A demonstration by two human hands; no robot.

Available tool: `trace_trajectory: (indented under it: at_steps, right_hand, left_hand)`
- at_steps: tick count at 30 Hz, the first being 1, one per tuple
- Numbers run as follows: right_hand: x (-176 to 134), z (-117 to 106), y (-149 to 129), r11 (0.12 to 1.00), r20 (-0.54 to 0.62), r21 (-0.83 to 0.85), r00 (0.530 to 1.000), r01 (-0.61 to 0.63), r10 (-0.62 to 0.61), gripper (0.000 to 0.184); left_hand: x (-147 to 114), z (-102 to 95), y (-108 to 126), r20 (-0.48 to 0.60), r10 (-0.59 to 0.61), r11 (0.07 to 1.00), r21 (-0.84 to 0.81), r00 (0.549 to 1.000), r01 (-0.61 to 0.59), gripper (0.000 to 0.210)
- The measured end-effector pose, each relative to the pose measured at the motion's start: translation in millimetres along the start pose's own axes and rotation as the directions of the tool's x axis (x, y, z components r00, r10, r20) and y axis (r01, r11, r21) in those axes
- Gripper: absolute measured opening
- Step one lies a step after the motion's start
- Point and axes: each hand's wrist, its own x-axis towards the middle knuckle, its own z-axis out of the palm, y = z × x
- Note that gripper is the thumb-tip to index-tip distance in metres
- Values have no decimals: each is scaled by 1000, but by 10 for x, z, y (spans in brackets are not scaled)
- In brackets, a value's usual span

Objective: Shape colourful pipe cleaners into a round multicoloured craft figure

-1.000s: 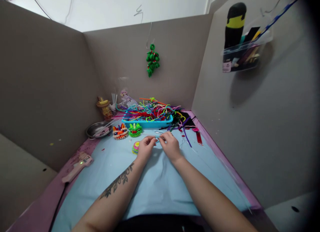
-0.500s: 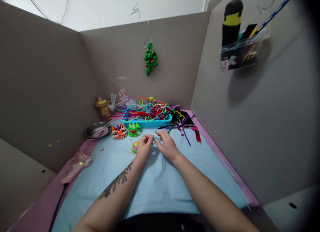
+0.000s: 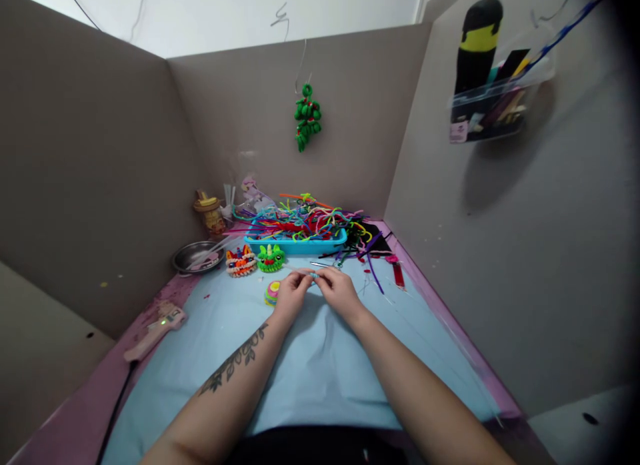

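Note:
My left hand and my right hand meet over the blue cloth, fingertips nearly touching. Both pinch a small light-blue pipe cleaner, mostly covered by the fingers. Just left of my left hand is a round piece in pink, green and yellow, partly behind it. Beyond sit a green animal head made of pipe cleaners and an orange and white one. A slim metal tool, perhaps scissors, lies behind my right hand.
A blue tray heaped with colourful pipe cleaners stands at the back. A metal bowl is at left, near a pink glue gun with its cord. Grey partitions enclose the table; a clear holder hangs at right.
My right hand's fingers have closed in and come down toward my left fingertips, now pinching the light-blue pipe cleaner. The whole view has shifted slightly.

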Motion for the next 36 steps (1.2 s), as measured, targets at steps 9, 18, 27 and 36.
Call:
trace_trajectory:
  at_steps: [9,18,27,36]
  right_hand:
    - [15,-15,17,999,-55,-15,998,-34,33,13]
    - [-2,-11,48,998,-39,-57,999,-32,30,12]
    - [-24,17,47,991,-114,-117,992,-62,48,11]
    - [-30,47,-8,978,-170,-203,985,-39,4,10]
  left_hand:
    - [-3,25,9,22,-38,996,-78,999,40,17]
    - [-6,-4,-13,13,-43,997,-58,999,43,14]
    - [3,16,-55,7,-98,986,-134,995,98,17]
    - [-23,54,4,-18,-143,977,-166,990,138,28]
